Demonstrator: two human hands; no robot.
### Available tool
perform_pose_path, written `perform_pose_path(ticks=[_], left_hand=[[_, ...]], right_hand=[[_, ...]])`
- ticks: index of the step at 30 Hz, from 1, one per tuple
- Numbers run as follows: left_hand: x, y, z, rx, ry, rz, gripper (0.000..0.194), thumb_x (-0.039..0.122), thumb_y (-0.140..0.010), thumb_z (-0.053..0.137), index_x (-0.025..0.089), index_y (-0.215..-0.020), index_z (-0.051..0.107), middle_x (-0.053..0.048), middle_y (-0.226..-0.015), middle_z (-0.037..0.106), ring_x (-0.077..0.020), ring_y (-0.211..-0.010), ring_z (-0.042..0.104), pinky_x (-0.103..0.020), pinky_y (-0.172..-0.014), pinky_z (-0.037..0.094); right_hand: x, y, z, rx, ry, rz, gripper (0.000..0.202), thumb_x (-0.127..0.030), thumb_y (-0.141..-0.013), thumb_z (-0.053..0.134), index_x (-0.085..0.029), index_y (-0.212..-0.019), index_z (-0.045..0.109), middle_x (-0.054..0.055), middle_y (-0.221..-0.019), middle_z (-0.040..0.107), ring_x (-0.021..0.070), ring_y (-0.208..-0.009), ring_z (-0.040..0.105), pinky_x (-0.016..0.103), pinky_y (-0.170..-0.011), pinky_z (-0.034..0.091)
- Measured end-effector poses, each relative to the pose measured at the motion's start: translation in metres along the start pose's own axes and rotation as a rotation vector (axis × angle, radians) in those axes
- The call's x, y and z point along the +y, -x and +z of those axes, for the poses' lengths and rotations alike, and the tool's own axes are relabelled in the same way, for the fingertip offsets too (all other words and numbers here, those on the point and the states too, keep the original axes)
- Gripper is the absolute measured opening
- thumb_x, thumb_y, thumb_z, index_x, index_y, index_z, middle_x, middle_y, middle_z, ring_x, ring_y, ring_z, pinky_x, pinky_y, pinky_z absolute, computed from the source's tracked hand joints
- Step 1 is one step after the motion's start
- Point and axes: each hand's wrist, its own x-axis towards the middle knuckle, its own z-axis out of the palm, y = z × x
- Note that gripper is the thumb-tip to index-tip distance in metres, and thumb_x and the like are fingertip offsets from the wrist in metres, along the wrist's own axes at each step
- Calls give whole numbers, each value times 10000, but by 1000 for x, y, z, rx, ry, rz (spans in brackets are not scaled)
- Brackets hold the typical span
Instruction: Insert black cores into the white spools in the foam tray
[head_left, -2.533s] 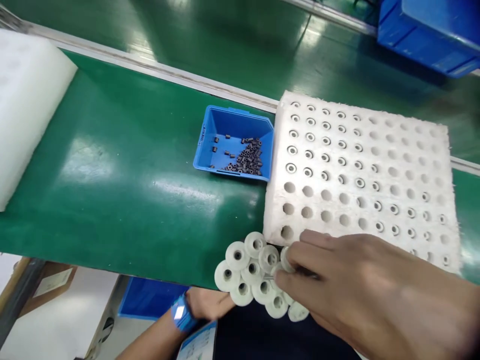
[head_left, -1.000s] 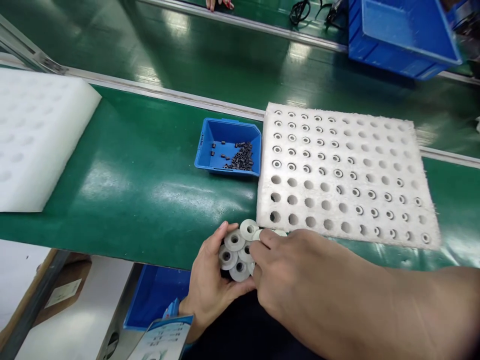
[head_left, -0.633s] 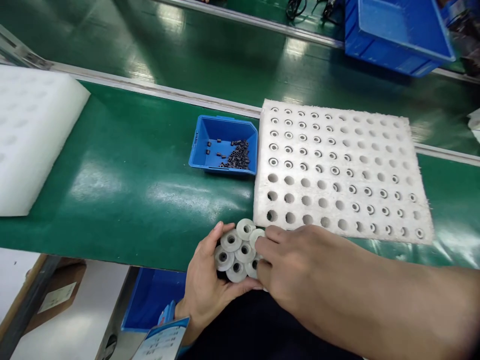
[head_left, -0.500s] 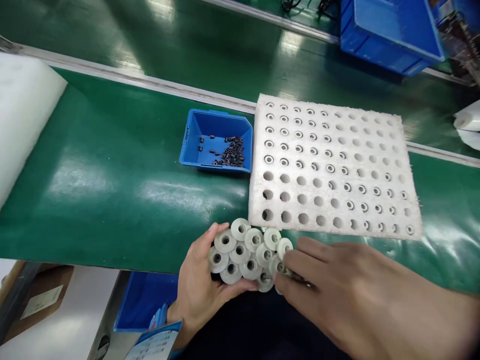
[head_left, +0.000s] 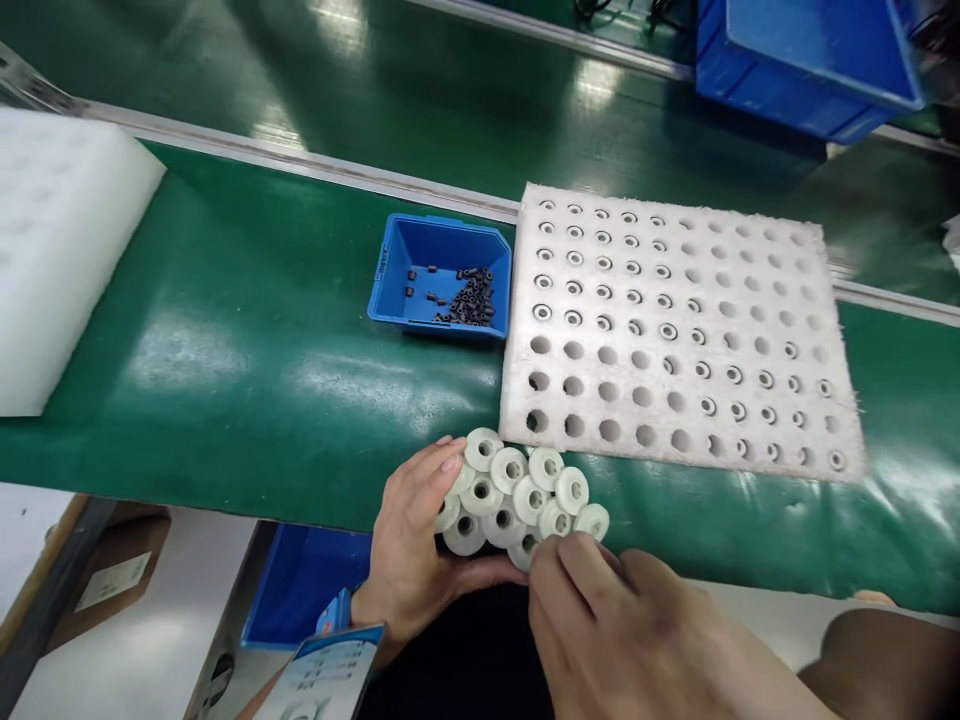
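A cluster of several pale, round parts with centre holes (head_left: 504,523) is held together at the table's front edge. My left hand (head_left: 416,540) wraps round its left side, thumb beneath. My right hand (head_left: 600,610) is at the cluster's lower right, fingers bent and pressed together; what they grip, if anything, is hidden. Behind the cluster lies a white foam block (head_left: 517,400) with rows of holes, some filled with round parts. Beside the block's left edge, a small blue bin (head_left: 397,300) holds small black cylinders (head_left: 472,300).
Another white foam block (head_left: 82,260) lies at the far left on the green surface (head_left: 240,400). A large blue crate (head_left: 810,70) stands at the back right. Below the table edge are a blue container (head_left: 300,580) and a cardboard box (head_left: 120,580). Another person's arm (head_left: 885,650) shows at lower right.
My right hand has moved down and left along the cluster, uncovering a round part at its right end. The view has shifted, showing more of the left foam block.
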Motion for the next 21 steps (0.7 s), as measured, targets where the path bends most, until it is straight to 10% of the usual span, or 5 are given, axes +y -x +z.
perform_pose_path(ticks=[12, 17, 21], left_hand=[[3, 1, -4, 47, -159, 139, 1257, 631, -600, 975, 209, -1619, 373, -160, -1272, 677, -403, -1319, 611, -589, -1176, 448], [13, -11, -9, 49, -341, 503, 664, 532, -568, 1021, 270, -1106, 734, -54, -1106, 726, -324, -1301, 622, -481, -1329, 257], [15, -20, -10, -113, -325, 538, 563, 411, -651, 1004, 203, -1130, 792, -66, -1026, 767, -289, -1123, 691, -450, -1329, 265]], right_hand=[[24, 93, 6, -14, -268, 266, 416, -150, -1086, 381, -221, -1341, 702, 59, -1078, 770, 175, -946, 710, 272, -667, 597], [-4, 86, 11, 70, -217, 382, 322, -134, -1042, 534, -227, -1248, 763, 2, -1054, 795, 150, -905, 713, 260, -672, 573], [-27, 73, 17, 128, -70, 488, 264, -115, -1011, 581, -216, -1130, 794, -7, -1004, 791, 151, -891, 690, 278, -633, 518]])
